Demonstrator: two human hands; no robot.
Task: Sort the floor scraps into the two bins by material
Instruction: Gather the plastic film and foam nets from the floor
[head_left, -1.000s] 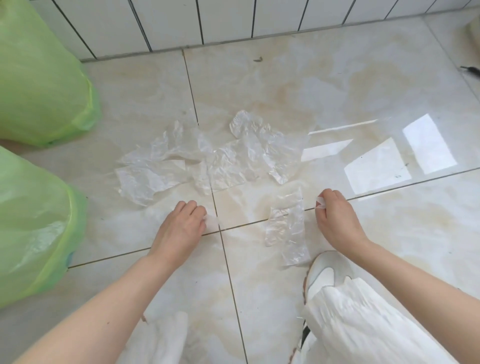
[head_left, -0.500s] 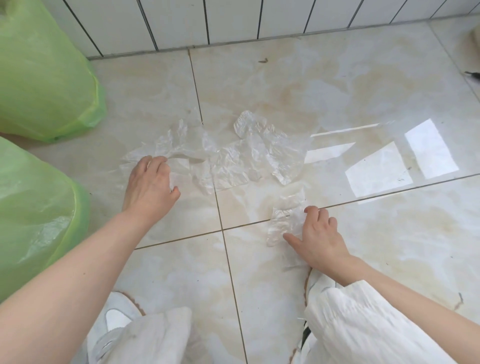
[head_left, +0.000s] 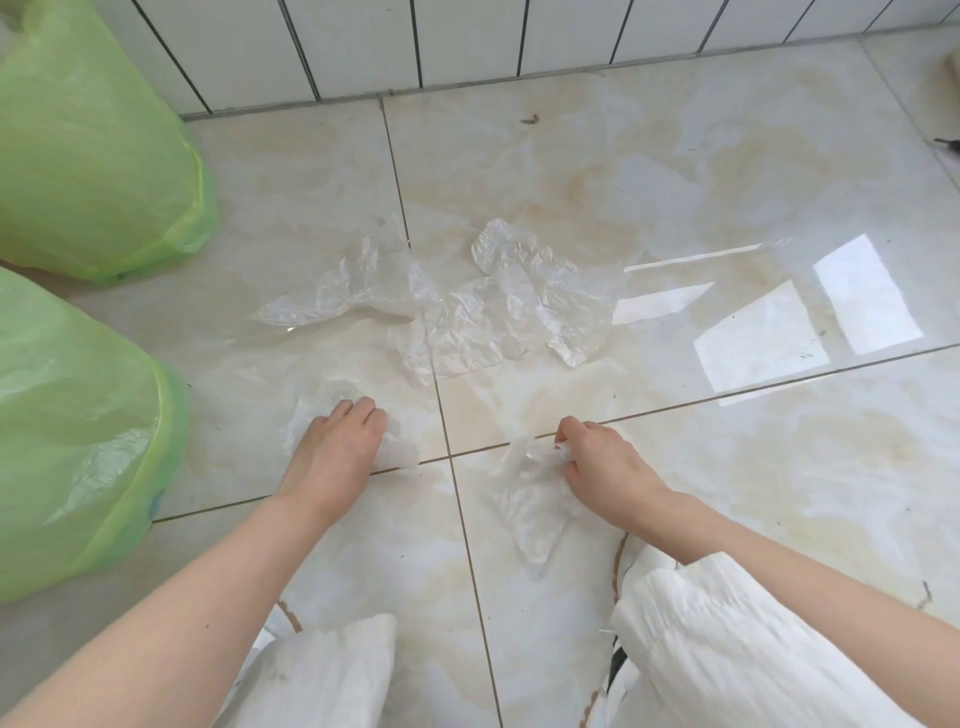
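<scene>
Several crumpled clear plastic film scraps (head_left: 498, 306) lie on the beige tiled floor (head_left: 727, 182) in the middle. My left hand (head_left: 337, 447) is closed on a clear plastic scraps sheet (head_left: 400, 452) that bunches under its fingers. My right hand (head_left: 597, 462) pinches a smaller clear plastic scrap (head_left: 530, 499) that hangs from its fingers near the floor. Two bins lined with green bags stand at the left, one far (head_left: 93, 145) and one near (head_left: 78, 426).
A white tiled wall (head_left: 467, 41) runs along the back. My white trouser legs (head_left: 701, 649) and shoes fill the bottom edge. Small dark specks lie on the floor near the wall and at the far right.
My left hand has pulled back toward me from the left scrap pile, dragging a plastic sheet with it. My right hand has closed on the small scrap and lifted its edge.
</scene>
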